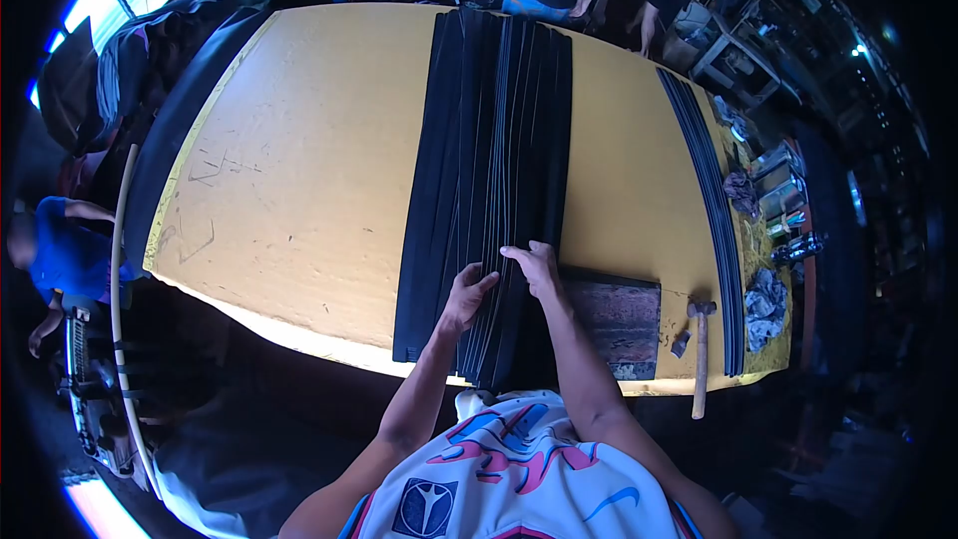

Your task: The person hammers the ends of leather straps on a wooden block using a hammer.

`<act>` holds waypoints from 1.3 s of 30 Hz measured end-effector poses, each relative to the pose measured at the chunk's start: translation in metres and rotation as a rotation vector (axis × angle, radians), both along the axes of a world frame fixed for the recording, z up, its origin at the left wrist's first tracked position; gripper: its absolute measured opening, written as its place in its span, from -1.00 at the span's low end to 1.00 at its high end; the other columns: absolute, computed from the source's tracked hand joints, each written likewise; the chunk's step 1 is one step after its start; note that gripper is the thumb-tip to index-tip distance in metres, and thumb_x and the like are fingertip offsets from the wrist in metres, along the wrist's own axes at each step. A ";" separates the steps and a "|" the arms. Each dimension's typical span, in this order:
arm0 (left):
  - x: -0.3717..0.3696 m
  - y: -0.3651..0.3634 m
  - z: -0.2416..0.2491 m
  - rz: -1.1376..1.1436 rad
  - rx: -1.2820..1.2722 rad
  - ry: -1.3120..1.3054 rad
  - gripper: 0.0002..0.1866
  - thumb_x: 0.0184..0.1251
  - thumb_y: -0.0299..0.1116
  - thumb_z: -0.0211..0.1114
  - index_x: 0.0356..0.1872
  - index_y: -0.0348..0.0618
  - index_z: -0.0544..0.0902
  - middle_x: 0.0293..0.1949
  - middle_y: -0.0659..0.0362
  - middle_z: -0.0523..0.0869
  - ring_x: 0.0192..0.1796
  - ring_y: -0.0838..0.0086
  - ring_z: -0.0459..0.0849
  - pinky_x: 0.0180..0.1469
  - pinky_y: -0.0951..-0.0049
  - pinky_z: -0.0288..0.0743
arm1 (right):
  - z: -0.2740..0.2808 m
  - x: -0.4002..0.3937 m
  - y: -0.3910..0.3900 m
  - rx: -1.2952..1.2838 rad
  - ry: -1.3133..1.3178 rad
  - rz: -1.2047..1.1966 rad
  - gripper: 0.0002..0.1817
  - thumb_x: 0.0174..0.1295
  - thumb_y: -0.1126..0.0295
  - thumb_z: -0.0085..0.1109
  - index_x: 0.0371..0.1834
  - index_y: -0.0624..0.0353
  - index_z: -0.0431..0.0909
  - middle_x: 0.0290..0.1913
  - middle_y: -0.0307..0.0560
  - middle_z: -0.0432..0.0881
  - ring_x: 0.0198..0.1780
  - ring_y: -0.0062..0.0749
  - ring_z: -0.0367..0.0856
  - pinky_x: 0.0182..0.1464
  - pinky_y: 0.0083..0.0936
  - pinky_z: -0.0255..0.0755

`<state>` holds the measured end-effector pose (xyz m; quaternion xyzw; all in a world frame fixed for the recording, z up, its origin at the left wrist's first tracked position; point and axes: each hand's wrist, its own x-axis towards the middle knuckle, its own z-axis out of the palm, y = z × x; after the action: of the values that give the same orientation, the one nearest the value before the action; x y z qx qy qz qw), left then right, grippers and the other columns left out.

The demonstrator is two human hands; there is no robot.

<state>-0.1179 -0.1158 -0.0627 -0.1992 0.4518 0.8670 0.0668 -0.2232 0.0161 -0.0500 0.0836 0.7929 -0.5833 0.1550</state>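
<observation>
A wide bundle of long black strips (pixel 539 90), perhaps rubber or fabric, lies across the yellow-topped table (pixel 309 140). The strips run lengthwise away from me, with thin pale lines between several of them. My left hand (pixel 469 297) rests on the bundle's near half, its thumb stretched inward and apart from the fingers. Slightly farther forward and to the right, my right hand (pixel 536 269) touches the strips, thumb pointing left. Both hands are open over the bundle. The undersides of the fingers are hidden.
A dark worn board (pixel 614 327) lies right of my right forearm, beside a wooden-handled hammer (pixel 701 359). Another narrow row of black strips (pixel 707 200) runs along the right side. Crumpled cloth (pixel 766 309) sits at the right edge. Other people stand beyond the table and at left.
</observation>
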 end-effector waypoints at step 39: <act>-0.080 0.034 0.083 0.045 0.165 -0.051 -0.24 0.48 0.24 -0.04 0.30 -0.33 0.42 0.04 -0.06 0.66 0.14 0.19 0.61 0.21 0.16 0.42 | 0.173 0.010 0.040 0.093 0.115 0.256 -0.63 0.03 0.38 0.43 -0.18 0.38 0.53 -0.32 0.09 0.72 -0.39 -0.32 0.75 -0.16 -0.41 0.59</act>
<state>-0.1979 -0.0818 0.0203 -0.2254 0.3724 0.8971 0.0749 -0.2132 0.0558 0.1227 -0.0446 0.8308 -0.5253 0.1785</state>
